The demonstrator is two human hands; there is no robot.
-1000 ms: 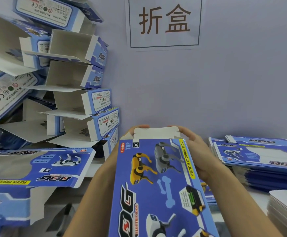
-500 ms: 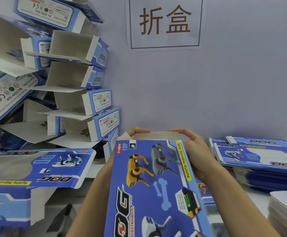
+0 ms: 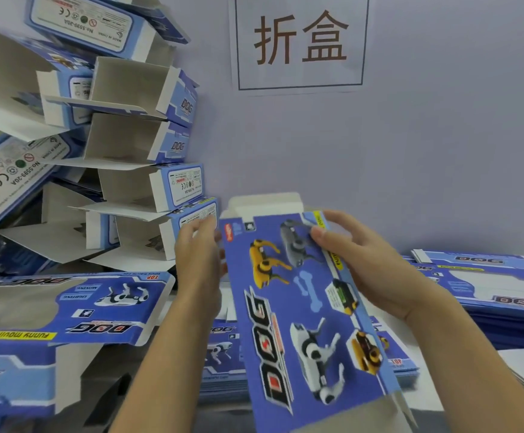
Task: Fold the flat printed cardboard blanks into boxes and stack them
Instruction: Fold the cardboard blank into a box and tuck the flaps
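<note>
Against the pale wall, the box (image 3: 301, 307) runs long from six to twelve o'clock, right hand (image 3: 364, 260) gripping its three o'clock edge, left hand (image 3: 198, 254) flat at nine, white flap (image 3: 264, 204) at twelve.

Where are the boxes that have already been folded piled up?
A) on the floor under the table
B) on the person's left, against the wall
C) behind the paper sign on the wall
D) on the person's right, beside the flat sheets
B: the folded boxes rise in a leaning stack at the left by the wall, open white insides showing, while the right side holds only flat blanks.
</note>
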